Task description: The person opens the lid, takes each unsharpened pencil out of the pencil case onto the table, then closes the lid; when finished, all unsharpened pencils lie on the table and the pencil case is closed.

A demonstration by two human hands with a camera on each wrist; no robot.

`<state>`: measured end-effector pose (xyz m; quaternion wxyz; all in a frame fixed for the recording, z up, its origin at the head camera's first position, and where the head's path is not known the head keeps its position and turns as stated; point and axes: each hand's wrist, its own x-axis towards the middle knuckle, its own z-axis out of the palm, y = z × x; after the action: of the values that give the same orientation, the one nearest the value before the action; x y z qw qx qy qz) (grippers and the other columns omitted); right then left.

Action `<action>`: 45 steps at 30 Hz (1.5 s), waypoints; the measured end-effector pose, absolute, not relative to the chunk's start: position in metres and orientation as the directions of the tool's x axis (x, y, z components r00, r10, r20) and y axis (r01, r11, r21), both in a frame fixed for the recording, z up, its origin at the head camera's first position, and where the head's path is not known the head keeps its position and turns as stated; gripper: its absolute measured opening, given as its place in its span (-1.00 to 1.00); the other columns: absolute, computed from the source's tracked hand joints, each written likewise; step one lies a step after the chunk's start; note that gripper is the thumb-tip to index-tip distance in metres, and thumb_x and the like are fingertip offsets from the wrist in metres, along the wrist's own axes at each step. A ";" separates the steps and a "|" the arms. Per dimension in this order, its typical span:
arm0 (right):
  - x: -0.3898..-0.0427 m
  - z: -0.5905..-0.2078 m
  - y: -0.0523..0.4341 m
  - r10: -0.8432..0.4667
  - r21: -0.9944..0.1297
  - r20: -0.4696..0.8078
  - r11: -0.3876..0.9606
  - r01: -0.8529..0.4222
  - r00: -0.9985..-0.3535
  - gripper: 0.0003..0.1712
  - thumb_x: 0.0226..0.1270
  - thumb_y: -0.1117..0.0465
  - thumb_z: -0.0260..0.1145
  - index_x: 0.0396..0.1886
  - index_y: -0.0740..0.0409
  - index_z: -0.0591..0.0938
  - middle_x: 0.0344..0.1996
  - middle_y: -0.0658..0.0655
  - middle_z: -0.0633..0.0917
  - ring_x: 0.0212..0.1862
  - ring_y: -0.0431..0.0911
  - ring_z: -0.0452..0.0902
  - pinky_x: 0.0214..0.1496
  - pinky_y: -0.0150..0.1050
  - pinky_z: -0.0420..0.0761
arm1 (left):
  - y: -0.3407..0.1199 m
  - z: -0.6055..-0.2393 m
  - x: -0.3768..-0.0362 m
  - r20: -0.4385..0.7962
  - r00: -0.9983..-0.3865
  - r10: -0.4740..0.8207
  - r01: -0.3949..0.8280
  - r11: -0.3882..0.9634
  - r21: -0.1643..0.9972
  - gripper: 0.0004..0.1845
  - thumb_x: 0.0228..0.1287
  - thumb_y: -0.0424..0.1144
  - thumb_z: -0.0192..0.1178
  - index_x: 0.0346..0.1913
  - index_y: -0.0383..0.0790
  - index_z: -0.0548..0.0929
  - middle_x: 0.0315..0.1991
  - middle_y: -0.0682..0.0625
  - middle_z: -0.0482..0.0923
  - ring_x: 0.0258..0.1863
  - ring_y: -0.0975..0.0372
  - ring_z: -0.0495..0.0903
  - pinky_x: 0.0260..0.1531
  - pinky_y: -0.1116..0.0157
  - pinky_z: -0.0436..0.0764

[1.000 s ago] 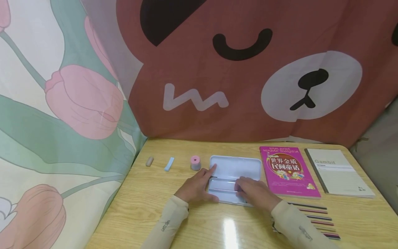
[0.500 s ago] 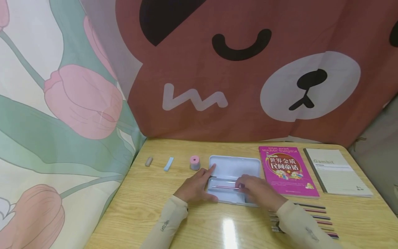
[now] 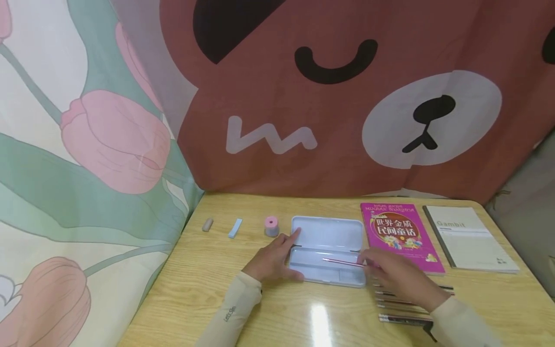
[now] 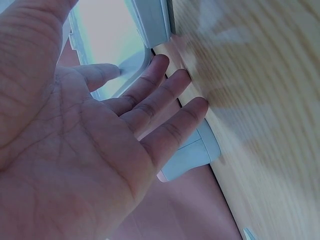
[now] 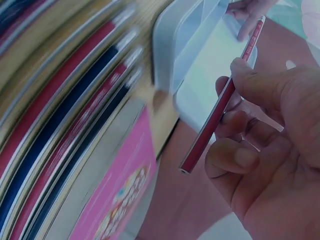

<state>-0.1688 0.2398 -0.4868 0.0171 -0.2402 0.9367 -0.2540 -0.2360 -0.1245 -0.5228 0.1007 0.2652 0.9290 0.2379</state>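
Red pencil (image 3: 344, 262) pinched in right hand (image 3: 401, 279), poised over open pencil case's (image 3: 327, 255) tray near its right end. Left hand (image 3: 274, 260) flat, fingers relaxed, resting against case's left edge on table (image 3: 208, 289).

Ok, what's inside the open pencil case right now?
The pencil case tray looks bare. A red pencil, pinched by the right hand, reaches over it. The tray's right end is hidden behind that hand.

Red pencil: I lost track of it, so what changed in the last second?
The right hand, pinching the red pencil, drew back rightward from the open pencil case, toward the row of pencils. The left hand stayed on the case's left edge; books unmoved.
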 end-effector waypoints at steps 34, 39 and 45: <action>-0.088 -0.523 0.331 -0.128 -0.433 -0.580 0.885 0.171 -0.805 -0.92 0.43 0.11 0.58 -0.23 -0.12 0.79 -0.23 -0.05 0.71 -0.18 -0.05 0.55 -0.06 0.01 0.61 | -0.124 -0.522 -0.238 -0.077 -0.833 0.547 0.446 0.749 0.489 0.42 0.08 0.32 0.67 0.84 -0.03 0.01 0.21 -0.01 0.48 -0.12 0.25 0.40 -0.11 0.33 0.49; -0.087 -0.526 0.334 -0.133 -0.434 -0.568 0.887 0.158 -0.812 -0.90 0.41 0.19 0.58 -0.26 -0.09 0.78 -0.25 -0.04 0.70 -0.20 -0.03 0.56 -0.06 0.02 0.62 | -0.124 -0.522 -0.238 -0.077 -0.834 0.547 0.444 0.747 0.494 0.42 0.07 0.31 0.68 0.84 -0.02 0.02 0.20 -0.02 0.49 -0.12 0.25 0.40 -0.11 0.32 0.49; -0.085 -0.530 0.337 -0.133 -0.430 -0.550 0.892 0.143 -0.824 -0.87 0.39 0.18 0.60 -0.26 -0.11 0.76 -0.24 -0.05 0.69 -0.20 -0.03 0.55 -0.08 0.00 0.58 | -0.124 -0.522 -0.239 -0.075 -0.831 0.551 0.449 0.745 0.494 0.42 0.08 0.30 0.68 0.84 -0.02 0.01 0.19 -0.02 0.49 -0.13 0.25 0.40 -0.13 0.33 0.48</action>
<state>-0.0854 0.3369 -0.5301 0.2965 0.0027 0.9262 -0.2328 -0.2385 -0.1236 -0.5222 0.1086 0.2694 0.9276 0.2347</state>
